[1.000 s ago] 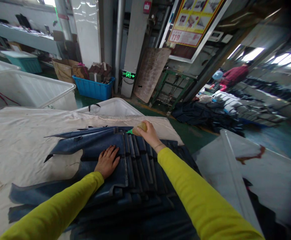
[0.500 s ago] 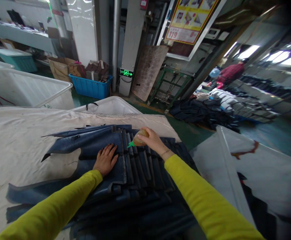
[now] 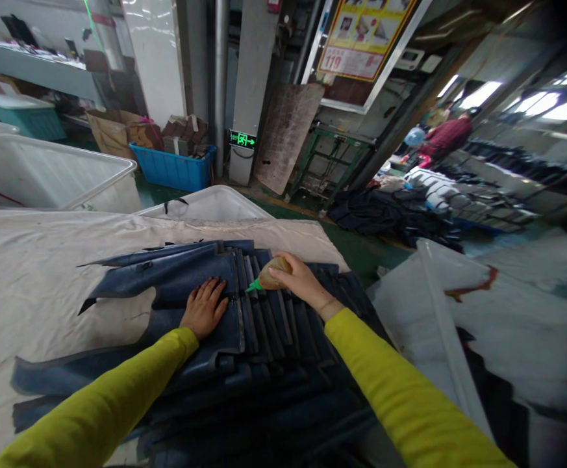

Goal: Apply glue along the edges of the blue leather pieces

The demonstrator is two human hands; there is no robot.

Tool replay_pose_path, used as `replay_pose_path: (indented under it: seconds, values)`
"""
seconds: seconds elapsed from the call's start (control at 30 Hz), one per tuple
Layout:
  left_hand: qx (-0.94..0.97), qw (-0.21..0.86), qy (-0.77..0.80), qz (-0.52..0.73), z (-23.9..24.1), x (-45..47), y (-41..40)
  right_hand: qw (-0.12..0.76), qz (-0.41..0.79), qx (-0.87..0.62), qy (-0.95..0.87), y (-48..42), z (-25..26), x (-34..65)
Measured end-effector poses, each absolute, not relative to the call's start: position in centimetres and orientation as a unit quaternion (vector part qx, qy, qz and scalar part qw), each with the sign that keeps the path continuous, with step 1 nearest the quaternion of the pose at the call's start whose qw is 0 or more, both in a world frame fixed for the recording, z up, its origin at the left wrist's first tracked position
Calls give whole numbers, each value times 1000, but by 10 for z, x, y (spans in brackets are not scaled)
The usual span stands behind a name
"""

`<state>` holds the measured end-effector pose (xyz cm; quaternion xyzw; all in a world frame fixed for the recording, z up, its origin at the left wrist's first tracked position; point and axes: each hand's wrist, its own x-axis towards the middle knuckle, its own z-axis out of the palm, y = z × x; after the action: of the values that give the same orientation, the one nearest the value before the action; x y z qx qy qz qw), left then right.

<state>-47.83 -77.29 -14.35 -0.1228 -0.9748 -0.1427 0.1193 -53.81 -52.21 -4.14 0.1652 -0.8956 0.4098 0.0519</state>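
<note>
My left hand [image 3: 204, 307] lies flat on the top piece of dark blue material [image 3: 176, 270], fingers stretched out near its right-hand edge. Wrapped around a squeeze bottle [image 3: 274, 272] is my right hand [image 3: 300, 281]. The bottle has amber contents and a green nozzle, and it is tilted with the tip pointing down and left at the edges of the overlapping pieces. Whether the tip touches them I cannot tell. Several more dark blue pieces [image 3: 283, 325] fan out in a staggered row to the right and below.
A cream cloth [image 3: 34, 260] covers the work surface. White bins [image 3: 112, 185] stand behind it on the left, and another white bin [image 3: 432, 325] is close on the right. A blue crate [image 3: 176, 170] is at the back. Far right, a person in a dark red top [image 3: 449, 140] is near piled material.
The camera view has shifted slightly. My right hand and the bottle have moved a little down along the edges; my left hand stays on the piece.
</note>
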Motion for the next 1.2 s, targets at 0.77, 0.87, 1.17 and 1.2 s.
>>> replay_pose_path:
  seconds: [0.77,0.87,1.17,1.2]
  values:
    - [-127,122,-974,-139,-144,-477,-770,-64,380,224,-895,-500,-28,-468]
    - [-128,123,-974,-138,-146,-477,-770,-88,392,218,-889,-496,-26,-459]
    - [-125,125,-975,-137,-147,-477,-770,-82,404,209,-887,-489,-31,-448]
    - [-124,123,-975,-137,-147,-477,-770,-86,406,208,-886,-488,-31,-446]
